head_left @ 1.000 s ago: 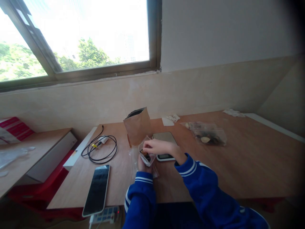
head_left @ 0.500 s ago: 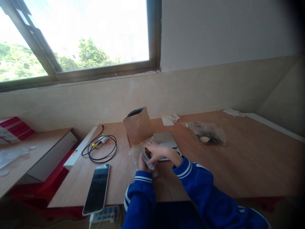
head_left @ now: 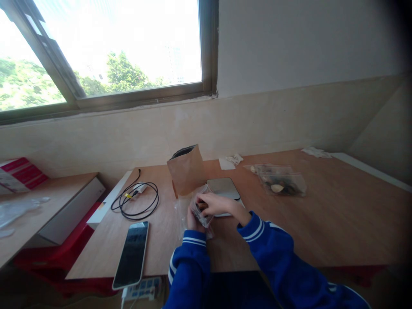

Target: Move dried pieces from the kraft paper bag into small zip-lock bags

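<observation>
far left, a red and white box [head_left: 19, 175] lies on a lower side surface. on the wooden table [head_left: 337, 214], a black cable [head_left: 135, 201] is coiled beside a long white box [head_left: 107, 201], and nearer the front edge a phone [head_left: 131, 254] lies flat, screen dark. a brown paper pouch [head_left: 186, 169] stands upright with its top open, just behind the hands.

the left hand [head_left: 192, 222] holds a small clear plastic bag [head_left: 200, 211] from below, fingers curled round it; only part of this hand shows past the blue sleeve. the bag is crumpled and see-through, with a few dark and orange-brown bits inside, too small to identify. it sits just above the table near the front edge, between the pouch and the person, touching both hands. the right hand [head_left: 216, 203] lies over the top of the bag, fingers bent and pinched on its upper edge.

just behind the right hand is a flat scale [head_left: 223, 189] with a grey top. further right, clear bags of mixed pieces [head_left: 280, 182] lie on the table, with crumpled tissue [head_left: 232, 160] behind.
</observation>
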A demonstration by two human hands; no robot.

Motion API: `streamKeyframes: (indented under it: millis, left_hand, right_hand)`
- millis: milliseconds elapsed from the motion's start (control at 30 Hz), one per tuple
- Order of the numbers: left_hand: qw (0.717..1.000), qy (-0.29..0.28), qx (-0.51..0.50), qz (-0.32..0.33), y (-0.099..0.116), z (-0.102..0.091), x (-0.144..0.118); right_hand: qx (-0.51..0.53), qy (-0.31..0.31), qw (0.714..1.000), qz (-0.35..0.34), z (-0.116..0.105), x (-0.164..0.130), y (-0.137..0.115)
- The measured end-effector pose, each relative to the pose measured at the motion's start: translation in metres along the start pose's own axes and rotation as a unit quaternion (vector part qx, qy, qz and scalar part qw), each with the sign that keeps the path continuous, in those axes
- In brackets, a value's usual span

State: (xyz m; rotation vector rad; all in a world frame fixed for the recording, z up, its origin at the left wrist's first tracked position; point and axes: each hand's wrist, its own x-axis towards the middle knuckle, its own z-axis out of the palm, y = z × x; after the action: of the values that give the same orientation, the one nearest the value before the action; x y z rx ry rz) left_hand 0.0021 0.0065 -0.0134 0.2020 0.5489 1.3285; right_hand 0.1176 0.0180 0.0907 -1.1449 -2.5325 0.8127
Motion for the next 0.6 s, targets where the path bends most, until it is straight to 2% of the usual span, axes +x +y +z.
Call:
streamKeyframes:
  millis: [233, 333, 467, 600]
  left_hand:
    - [1.0, 0.002, 0.0, 0.03, -0.002, 0.0, 0.006]
    - [0.999, -0.031, -0.013, 0.039, -0.002, 0.002, 0.005]
    - [0.997, -0.062, -0.024, 0.044, -0.002, 0.004, 0.004]
    - [0.998, -0.06, -0.004, 0.032, -0.001, 0.004, 0.007]
  right_hand:
    - [0.106, 0.092, 0.989, -0.041, -0.004, -0.002, 0.007]
    - [0.12, 0.136, 0.982, -0.055, -0.01, -0.004, 0.006]
    - [0.176, 0.174, 0.968, -0.039, -0.019, -0.007, 0.003]
    - [0.237, 0.196, 0.952, -0.008, -0.023, -0.008, 0.003]
